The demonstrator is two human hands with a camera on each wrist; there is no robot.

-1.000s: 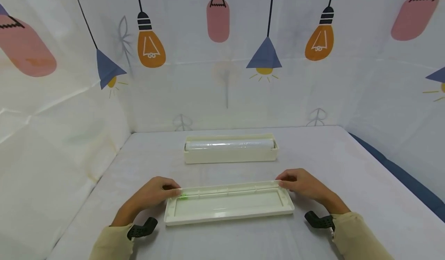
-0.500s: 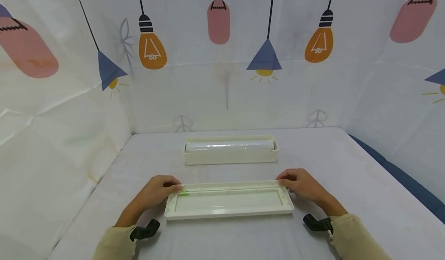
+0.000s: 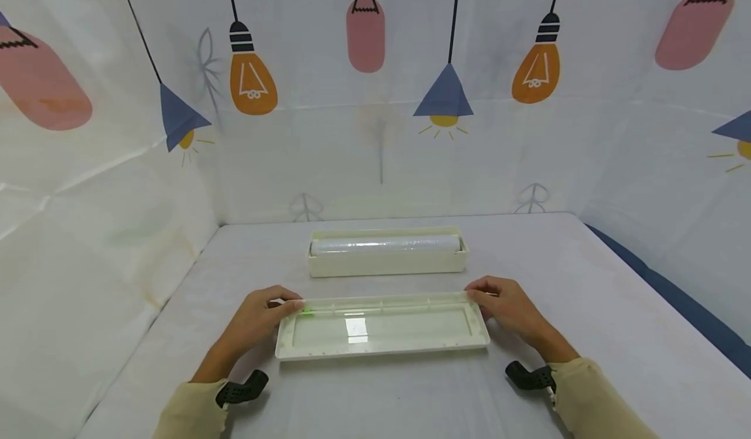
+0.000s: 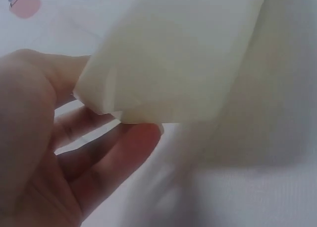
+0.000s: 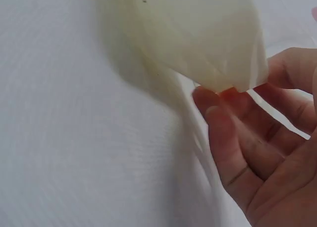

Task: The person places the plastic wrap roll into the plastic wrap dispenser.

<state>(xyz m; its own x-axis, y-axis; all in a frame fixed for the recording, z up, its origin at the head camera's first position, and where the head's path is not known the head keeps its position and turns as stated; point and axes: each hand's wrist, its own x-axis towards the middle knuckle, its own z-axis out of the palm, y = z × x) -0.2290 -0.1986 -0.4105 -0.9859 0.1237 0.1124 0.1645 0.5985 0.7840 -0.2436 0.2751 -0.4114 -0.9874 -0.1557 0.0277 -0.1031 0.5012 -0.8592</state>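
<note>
A long cream plastic lid (image 3: 384,330), its rimmed inner side showing, is held by both hands above the white cloth. My left hand (image 3: 264,315) pinches its far left corner, thumb on top, beside a small green mark. At the opposite far corner, my right hand (image 3: 507,308) grips the lid in the same way. Both wrist views show the lid's end and fingers curled beneath its corner, with a shadow on the cloth below. Behind the lid stands an open cream box (image 3: 387,267) holding a roll of clear plastic wrap (image 3: 385,245).
The white-covered table (image 3: 246,256) runs back to a white curtain (image 3: 293,158) printed with lamps and bulbs. A dark blue strip (image 3: 675,289) lies along the table's right edge. Each wrist carries a black camera mount (image 3: 242,389).
Both hands have shifted the lid slightly up and away, nearer to the box. A bright reflection now shows on its inner face. The box and roll stay put.
</note>
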